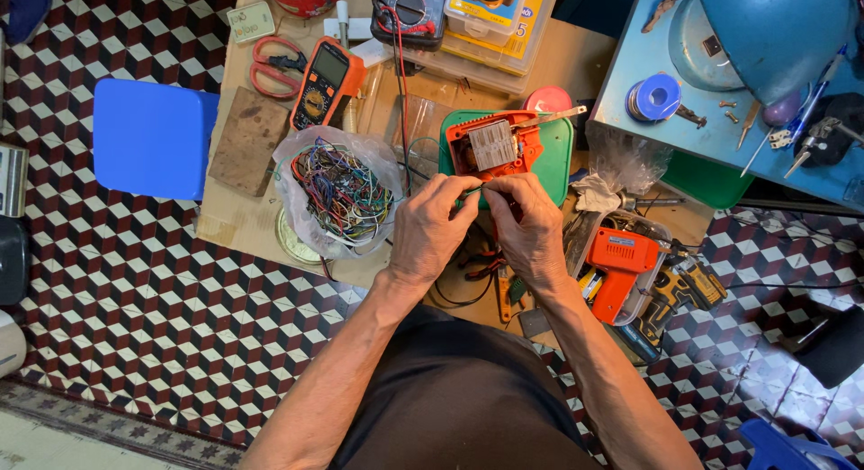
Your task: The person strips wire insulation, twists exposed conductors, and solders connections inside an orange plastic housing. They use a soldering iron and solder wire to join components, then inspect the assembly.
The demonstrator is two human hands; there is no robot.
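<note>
Green wire sits pinched between the fingertips of my left hand and right hand, just below the open orange device, so I'd keep both pinches narrow and pull evenly, I judge.

An orange multimeter with a grey screen is seen upper left; yellow blister packs are stacked top centre.

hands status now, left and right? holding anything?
Left hand: closed, fingertips pinching a thin green wire.
Right hand: closed, pinching the same wire from the other side.
</note>
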